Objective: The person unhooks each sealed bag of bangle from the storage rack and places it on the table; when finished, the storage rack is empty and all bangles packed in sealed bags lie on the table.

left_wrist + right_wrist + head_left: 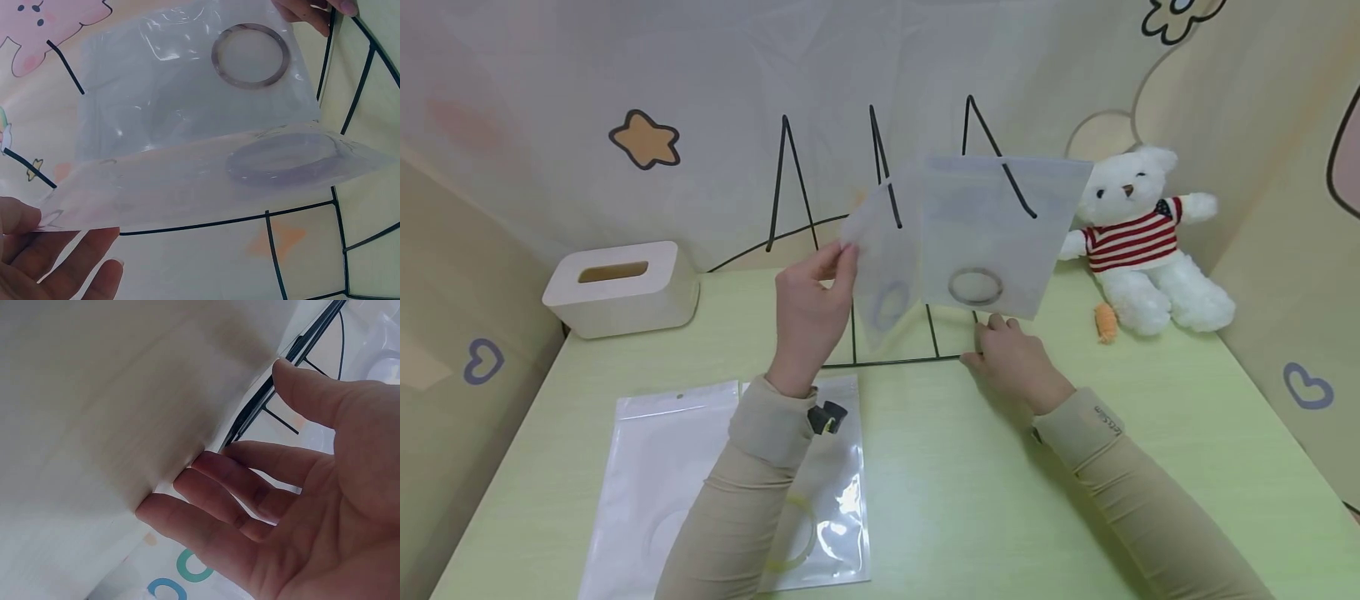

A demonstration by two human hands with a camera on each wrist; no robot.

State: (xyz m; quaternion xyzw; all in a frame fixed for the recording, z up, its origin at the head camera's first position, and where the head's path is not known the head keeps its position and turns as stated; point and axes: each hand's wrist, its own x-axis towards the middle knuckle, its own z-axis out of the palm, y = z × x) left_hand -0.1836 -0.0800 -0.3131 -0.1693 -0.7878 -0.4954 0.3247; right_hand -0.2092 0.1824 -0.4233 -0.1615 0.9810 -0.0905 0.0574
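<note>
My left hand (815, 312) pinches the edge of a clear plastic bag (867, 267) between thumb and fingers. Inside it lies a pale purple bangle (287, 161). The bag hangs at the middle prong of a black wire rack (895, 362), turned almost edge-on in the left wrist view. Beside it, a second bag (1000, 237) with a brownish bangle (217, 59) hangs from the right prong. Low at the rack's base, my right hand (1011, 358) touches the bottom wire with its thumb; its fingers extend loosely, fingertips against the tabletop.
Two more flat bags lie at the table's front left: a whitish one (655, 450) and a shiny one (842, 467) with a yellow bangle (808, 533), partly under my left forearm. A tissue box (625, 292) stands back left. A teddy bear (1138, 242) sits back right.
</note>
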